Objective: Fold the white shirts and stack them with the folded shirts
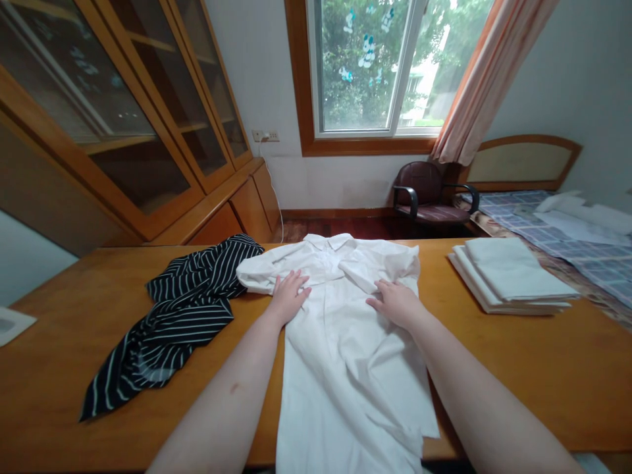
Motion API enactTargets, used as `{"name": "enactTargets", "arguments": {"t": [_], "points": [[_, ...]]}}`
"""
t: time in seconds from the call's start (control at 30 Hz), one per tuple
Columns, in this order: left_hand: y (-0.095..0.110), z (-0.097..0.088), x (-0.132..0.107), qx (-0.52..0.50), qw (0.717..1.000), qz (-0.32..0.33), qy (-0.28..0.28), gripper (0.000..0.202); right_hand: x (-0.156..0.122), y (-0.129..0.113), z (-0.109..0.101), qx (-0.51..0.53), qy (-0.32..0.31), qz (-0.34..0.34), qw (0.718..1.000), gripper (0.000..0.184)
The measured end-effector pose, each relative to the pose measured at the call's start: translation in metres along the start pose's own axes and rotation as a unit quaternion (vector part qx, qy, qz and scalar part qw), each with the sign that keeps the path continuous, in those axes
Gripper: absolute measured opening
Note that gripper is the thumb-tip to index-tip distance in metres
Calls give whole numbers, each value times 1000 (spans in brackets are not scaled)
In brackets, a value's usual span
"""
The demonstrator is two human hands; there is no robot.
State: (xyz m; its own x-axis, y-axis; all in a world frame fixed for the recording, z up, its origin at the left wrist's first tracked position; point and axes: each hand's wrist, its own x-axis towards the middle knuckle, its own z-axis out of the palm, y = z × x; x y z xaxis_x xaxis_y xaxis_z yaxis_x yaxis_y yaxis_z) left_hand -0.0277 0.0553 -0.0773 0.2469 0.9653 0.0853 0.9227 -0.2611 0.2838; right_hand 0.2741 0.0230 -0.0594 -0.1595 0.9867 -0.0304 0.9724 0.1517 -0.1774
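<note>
A white collared shirt (345,355) lies spread on the wooden table (518,355), collar away from me and hem hanging over the near edge. My left hand (288,296) rests flat on the shirt's left side near the sleeve, fingers stretched out. My right hand (395,301) lies flat on the shirt's right side just below a folded-in sleeve, fingers extended. Neither hand grips anything.
A black garment with white stripes (172,322) lies crumpled left of the shirt. A stack of folded white cloth (508,276) sits at the table's right. Beyond are a dark armchair (429,194), a bed (567,243), wooden cabinets (148,131) and a window (390,66).
</note>
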Motion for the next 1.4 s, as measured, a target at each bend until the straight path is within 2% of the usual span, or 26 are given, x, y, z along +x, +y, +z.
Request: {"name": "enactTargets", "arguments": {"t": [0.07, 0.13, 0.2, 0.3, 0.43, 0.53, 0.6, 0.73, 0.8, 0.87, 0.97, 1.1, 1.17, 1.3, 1.4], "points": [[4, -6, -2, -6, 999, 5, 45, 41, 2, 0, 10, -6, -5, 10, 1000, 62], [13, -10, -8, -1, 998, 10, 67, 38, 5, 3, 18, 2, -9, 22, 1000, 68], [24, -11, -16, 11, 999, 15, 45, 36, 11, 9, 23, 13, -8, 29, 999, 68], [34, -4, -22, 38, 999, 20, -16, 43, 17, 14, 25, 26, -4, 29, 999, 68], [25, 8, -12, 54, 996, 24, -63, 54, 18, 11, 20, 6, 45, 32, 998, 67], [13, 9, -2, 55, 996, 29, -71, 55, 14, 5, 16, 9, 76, -26, 997, 62], [10, 6, 1, 68, 996, 18, -52, 55, 11, 1, 15, 26, 43, -59, 997, 61], [19, -3, -8, 91, 996, -6, 4, 50, 11, 1, 19, 31, -20, -58, 998, 63], [26, -5, -17, 73, 997, 14, -14, 47, 14, 5, 21, 32, -25, -59, 997, 64], [31, -3, -24, 49, 996, 36, -62, 50, 19, 11, 21, 38, -25, -64, 997, 64], [30, 5, -23, 37, 992, 39, -118, 58, 25, 18, 18, 46, -12, -66, 997, 63], [16, 11, -9, 39, 990, 45, -127, 63, 22, 14, 10, 34, 61, -44, 997, 52], [11, 10, -4, 42, 990, 52, -124, 64, 18, 9, 8, 29, 77, -30, 996, 48], [9, 8, -3, 49, 991, 56, -115, 63, 10, 1, 14, 13, 3, 5, 1000, 56], [12, 10, -5, 64, 992, 34, -108, 62, 11, 3, 21, -5, -37, 16, 999, 63]]}}
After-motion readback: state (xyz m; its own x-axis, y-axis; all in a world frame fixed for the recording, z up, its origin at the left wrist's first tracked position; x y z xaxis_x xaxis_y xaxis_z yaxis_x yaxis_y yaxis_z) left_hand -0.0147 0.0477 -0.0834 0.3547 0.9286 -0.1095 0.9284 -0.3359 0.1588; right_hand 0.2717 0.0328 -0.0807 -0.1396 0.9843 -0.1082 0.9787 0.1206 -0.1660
